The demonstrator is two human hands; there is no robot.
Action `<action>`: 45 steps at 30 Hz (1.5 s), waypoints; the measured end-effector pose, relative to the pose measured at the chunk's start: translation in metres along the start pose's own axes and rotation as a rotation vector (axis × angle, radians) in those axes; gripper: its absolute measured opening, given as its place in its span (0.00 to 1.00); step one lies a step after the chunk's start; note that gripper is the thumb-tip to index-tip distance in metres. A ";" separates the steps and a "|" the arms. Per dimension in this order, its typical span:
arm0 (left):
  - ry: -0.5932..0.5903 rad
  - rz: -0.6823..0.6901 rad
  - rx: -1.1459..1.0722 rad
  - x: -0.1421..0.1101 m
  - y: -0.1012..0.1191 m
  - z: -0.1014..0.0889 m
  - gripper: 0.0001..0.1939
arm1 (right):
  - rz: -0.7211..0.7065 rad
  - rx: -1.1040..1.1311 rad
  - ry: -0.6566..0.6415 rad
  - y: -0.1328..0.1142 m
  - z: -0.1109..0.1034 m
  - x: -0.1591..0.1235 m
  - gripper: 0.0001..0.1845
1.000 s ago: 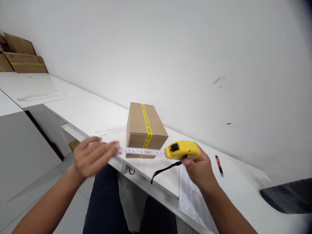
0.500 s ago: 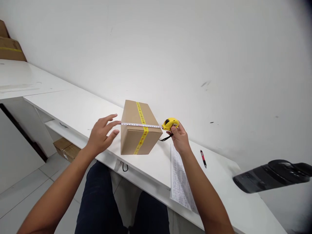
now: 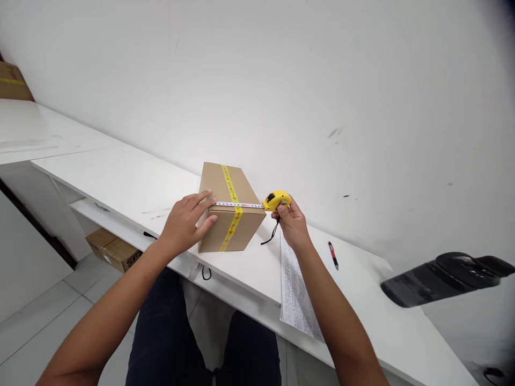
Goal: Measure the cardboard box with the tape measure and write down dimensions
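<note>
Hands: left hand (image 3: 185, 221) lies flat, fingers spread, against the near left top edge of the cardboard box, pinning the tape's free end there; right hand (image 3: 293, 224) is clenched around the yellow tape measure just right of the box.
Wall: white wall (image 3: 322, 80) fills the upper half of the frame, with a few small dark marks at centre right.
Table: long white table (image 3: 132, 179) runs from the upper left down to the lower right, against the wall.
Legs: the person's dark trousers (image 3: 169, 327) show at bottom centre, under the table edge.
Cardboard box: brown cardboard box (image 3: 225, 214) stands on the table at the centre of the frame, sealed with a yellow strip running over its top and down its near face.
Dark object: black, blurred shape (image 3: 442, 276) at the right edge, close to the camera; I cannot tell what it is.
Printed sheet: paper sheet (image 3: 295, 295) lies on the table right of centre, under the right forearm, its lower end hanging over the table edge.
Floor carton: another brown carton (image 3: 112, 252) sits on the tiled floor at lower left, under the table.
Far carton: a carton (image 3: 12, 86) shows at the upper left edge.
Tape measure: yellow tape measure (image 3: 276, 200) is held at the box's right top corner; its white blade (image 3: 237, 204) stretches across the box's top front edge to the left hand, and a black wrist cord hangs from the case.
Pen: red and black pen (image 3: 332, 254) lies on the table right of the sheet, apart from both hands.
</note>
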State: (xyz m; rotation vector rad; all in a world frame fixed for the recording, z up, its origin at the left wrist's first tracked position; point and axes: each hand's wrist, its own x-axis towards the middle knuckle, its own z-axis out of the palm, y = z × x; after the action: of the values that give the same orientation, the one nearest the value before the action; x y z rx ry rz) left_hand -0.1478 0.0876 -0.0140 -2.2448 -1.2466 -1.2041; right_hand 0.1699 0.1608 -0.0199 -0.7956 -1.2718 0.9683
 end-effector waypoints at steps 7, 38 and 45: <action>-0.008 0.016 -0.034 0.001 0.003 0.002 0.20 | -0.005 -0.009 -0.009 0.000 -0.001 -0.001 0.31; -0.003 0.151 0.029 0.018 0.117 0.039 0.27 | 0.255 -0.041 0.500 -0.007 -0.045 -0.229 0.22; 0.051 -0.126 0.097 0.057 0.122 0.061 0.16 | 0.270 -0.082 0.581 0.015 -0.054 -0.203 0.25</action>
State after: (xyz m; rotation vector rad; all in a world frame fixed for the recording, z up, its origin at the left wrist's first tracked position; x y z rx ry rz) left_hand -0.0019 0.0853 0.0097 -2.0815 -1.4139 -1.2097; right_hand 0.2154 -0.0172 -0.1235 -1.2297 -0.7128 0.8121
